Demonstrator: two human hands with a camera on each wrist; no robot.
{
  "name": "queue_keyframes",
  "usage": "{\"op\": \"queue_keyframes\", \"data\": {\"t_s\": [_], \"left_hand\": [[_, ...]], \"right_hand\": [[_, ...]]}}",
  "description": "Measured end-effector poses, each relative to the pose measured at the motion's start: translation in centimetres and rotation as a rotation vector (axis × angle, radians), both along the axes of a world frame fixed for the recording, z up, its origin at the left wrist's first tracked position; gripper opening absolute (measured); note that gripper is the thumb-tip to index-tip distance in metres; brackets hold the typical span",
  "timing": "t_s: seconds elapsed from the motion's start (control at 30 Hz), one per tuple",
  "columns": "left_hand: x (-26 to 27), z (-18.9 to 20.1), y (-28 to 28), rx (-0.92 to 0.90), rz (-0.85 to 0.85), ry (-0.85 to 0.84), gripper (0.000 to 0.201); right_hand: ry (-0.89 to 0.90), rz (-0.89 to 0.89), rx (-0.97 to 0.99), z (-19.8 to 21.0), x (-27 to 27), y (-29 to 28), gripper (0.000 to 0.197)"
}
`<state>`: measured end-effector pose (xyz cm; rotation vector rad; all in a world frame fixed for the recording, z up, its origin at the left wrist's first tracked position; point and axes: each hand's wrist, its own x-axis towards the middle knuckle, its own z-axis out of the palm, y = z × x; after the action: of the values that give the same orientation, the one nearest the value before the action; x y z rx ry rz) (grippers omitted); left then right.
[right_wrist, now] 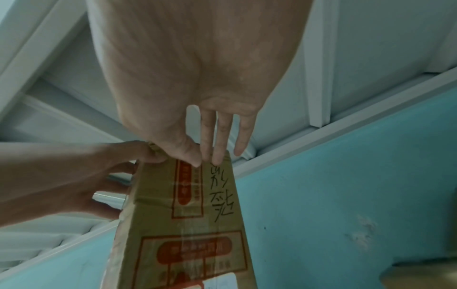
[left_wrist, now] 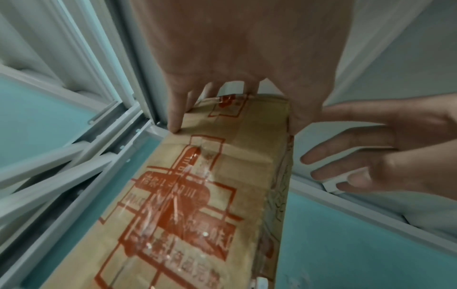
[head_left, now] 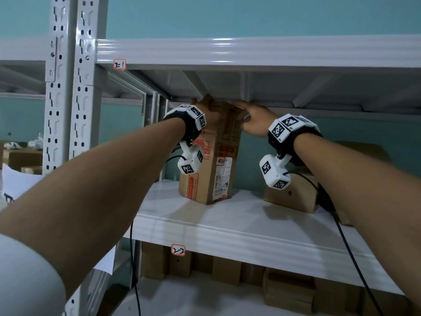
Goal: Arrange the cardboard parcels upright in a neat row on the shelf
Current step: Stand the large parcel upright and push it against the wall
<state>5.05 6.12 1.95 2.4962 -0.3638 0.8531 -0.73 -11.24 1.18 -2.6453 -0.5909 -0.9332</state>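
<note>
A tall cardboard parcel (head_left: 211, 160) with red print and a white label stands upright on the white shelf board (head_left: 227, 222), its top almost under the shelf above. My left hand (head_left: 210, 110) grips its top left corner; in the left wrist view the thumb and fingers (left_wrist: 175, 121) wrap over the parcel (left_wrist: 197, 195). My right hand (head_left: 248, 117) touches the top right with straight fingers (right_wrist: 215, 154), against the parcel's face (right_wrist: 188, 244). A second, lower parcel (head_left: 293, 195) sits to the right, partly hidden by my right forearm.
The upper shelf's underside (head_left: 250, 87) hangs close over the tall parcel. A perforated upright post (head_left: 73, 99) stands at the left. Several parcels (head_left: 227, 270) fill the shelf below. A teal wall closes the back. Bare board lies in front of and between the two parcels.
</note>
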Motion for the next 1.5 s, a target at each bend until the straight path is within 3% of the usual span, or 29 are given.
{"op": "queue_keyframes", "data": {"t_s": [0.07, 0.2, 0.3, 0.57, 0.77, 1.03, 1.2, 1.4, 1.5], "left_hand": [[0.5, -0.6, 0.8, -0.046, -0.007, -0.005, 0.053], [1.1, -0.5, 1.3, -0.061, -0.015, -0.015, 0.062], [1.0, -0.3, 1.3, -0.028, -0.002, -0.028, 0.057], [0.6, 0.8, 1.8, 0.182, 0.133, -0.089, 0.053], [0.9, 1.0, 2.3, 0.191, 0.162, -0.104, 0.057], [0.2, 1.0, 1.4, 0.184, 0.183, -0.105, 0.06], [-0.9, 0.9, 1.4, 0.126, 0.125, -0.074, 0.061], [-0.6, 0.8, 1.4, -0.073, 0.05, 0.033, 0.059], [-0.6, 0.7, 1.9, -0.084, 0.048, 0.06, 0.07]], "right_hand": [[0.012, -0.038, 0.001, -0.3, 0.6, 0.1, 0.068], [0.06, -0.125, -0.025, -0.9, 1.4, 0.0, 0.067], [0.114, -0.194, -0.031, -1.4, 2.0, -0.1, 0.071], [0.315, -0.279, -0.019, -3.4, 2.3, 0.2, 0.125], [0.399, -0.268, 0.052, -4.7, 2.0, 1.2, 0.135], [0.434, -0.257, 0.038, -7.4, 3.3, 1.8, 0.175], [0.347, -0.287, 0.139, -7.5, 1.6, 1.8, 0.149], [0.202, -0.31, 0.156, -6.8, 0.7, 0.3, 0.148], [0.147, -0.325, 0.097, -5.8, -0.1, -0.4, 0.145]]}}
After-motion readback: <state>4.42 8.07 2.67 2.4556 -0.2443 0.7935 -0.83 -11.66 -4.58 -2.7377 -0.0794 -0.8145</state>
